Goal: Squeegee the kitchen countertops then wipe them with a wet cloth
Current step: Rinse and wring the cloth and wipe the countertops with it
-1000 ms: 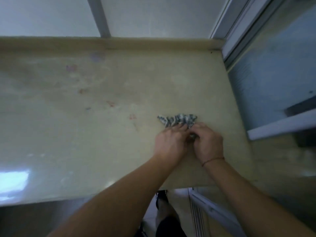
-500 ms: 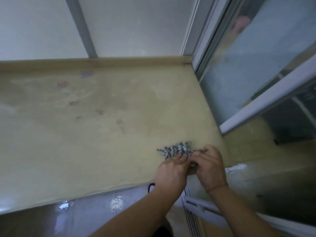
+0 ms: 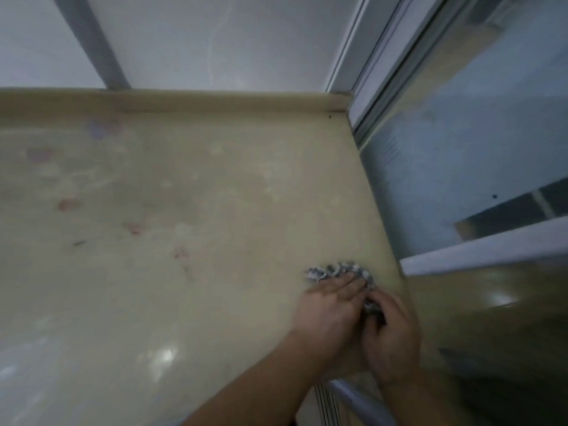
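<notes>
A small grey-and-white patterned cloth (image 3: 335, 269) lies bunched on the beige countertop (image 3: 184, 210), close to its right edge. My left hand (image 3: 330, 309) presses flat on the cloth's near part, fingers pointing right. My right hand (image 3: 392, 336) sits beside it, fingers curled around the cloth's lower end. Most of the cloth is hidden under both hands. Pinkish and purple stains (image 3: 133, 228) dot the counter's left and middle.
A raised beige backsplash (image 3: 215, 101) runs along the counter's far edge under a white wall. A sliding glass door (image 3: 461, 186) with a white frame borders the counter on the right. A door track (image 3: 347, 395) lies below my wrists.
Both hands and the cloth stay together near the counter's right edge. The camera view has shifted, so more of the counter's front shows. The left hand now lies flatter over the cloth.
</notes>
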### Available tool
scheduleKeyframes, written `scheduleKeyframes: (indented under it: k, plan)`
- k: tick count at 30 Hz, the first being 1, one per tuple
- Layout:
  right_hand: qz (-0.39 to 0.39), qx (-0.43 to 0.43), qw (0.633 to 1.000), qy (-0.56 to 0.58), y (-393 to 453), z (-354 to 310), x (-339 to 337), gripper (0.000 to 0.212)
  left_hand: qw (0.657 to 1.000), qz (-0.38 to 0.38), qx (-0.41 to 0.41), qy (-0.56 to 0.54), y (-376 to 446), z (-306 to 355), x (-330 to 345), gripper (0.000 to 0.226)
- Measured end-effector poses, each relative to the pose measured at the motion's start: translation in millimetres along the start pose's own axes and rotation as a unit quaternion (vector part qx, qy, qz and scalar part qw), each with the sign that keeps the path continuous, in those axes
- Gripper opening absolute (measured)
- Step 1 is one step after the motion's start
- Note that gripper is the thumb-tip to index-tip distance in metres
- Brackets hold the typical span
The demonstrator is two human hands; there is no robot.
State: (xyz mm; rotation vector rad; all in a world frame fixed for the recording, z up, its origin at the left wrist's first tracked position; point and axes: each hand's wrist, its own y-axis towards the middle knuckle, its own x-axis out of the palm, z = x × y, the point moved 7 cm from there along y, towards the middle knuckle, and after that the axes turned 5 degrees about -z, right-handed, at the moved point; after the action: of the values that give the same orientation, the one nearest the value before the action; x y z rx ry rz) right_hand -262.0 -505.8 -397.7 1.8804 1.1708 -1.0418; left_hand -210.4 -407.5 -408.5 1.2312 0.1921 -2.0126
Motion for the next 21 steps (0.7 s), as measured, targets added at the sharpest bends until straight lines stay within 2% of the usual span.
scheduleKeyframes:
  k: [5,8,11,18,21]
  plan:
    - [-0.007,-0.062,0.998,0.014,140,-49,41,0.038,0.994,0.071,-0.074,0.047,99,-99,-46,0.043]
    - [-0.027,-0.056,0.998,0.028,237,-76,66,0.044,0.988,0.013,-0.128,0.084,162,-169,-61,0.037]
    - [-0.033,-0.03,0.999,0.02,301,-88,78,0.041,0.974,0.008,-0.205,0.1,210,-220,-67,0.034]
    - [-0.071,0.0,0.994,-0.086,352,-73,79,0.033,0.969,0.031,-0.209,0.125,252,-229,-57,0.036]
    - [-0.103,0.046,0.982,-0.15,343,-58,76,0.025,0.977,-0.008,-0.19,0.097,250,-204,-50,0.034]
